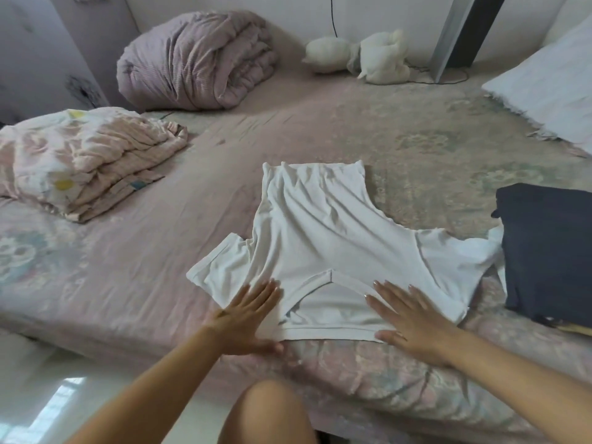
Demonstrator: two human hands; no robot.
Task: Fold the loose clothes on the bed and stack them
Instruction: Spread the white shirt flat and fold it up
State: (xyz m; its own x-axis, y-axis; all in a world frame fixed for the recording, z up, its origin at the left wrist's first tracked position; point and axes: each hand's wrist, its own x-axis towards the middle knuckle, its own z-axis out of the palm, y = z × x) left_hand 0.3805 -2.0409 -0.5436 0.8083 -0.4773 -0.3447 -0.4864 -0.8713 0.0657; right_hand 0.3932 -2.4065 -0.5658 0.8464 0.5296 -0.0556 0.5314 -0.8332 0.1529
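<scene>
A white T-shirt [323, 232] lies spread flat on the bed [134, 257], its collar toward the near edge and both sleeves out to the sides. My left hand [246, 318] presses flat on the shirt's left shoulder with fingers straight. On the right shoulder beside the collar, my right hand [410, 318] lies flat with fingers spread. A folded dark navy garment [551, 254] sits to the right, overlapping the tip of the shirt's right sleeve.
A folded pink floral quilt [80, 161] lies at the left and a rolled mauve duvet [198, 59] at the back. White stuffed toys [368, 56] and a pillow [551, 88] sit toward the back right. My knee [272, 411] is near the bed's front edge.
</scene>
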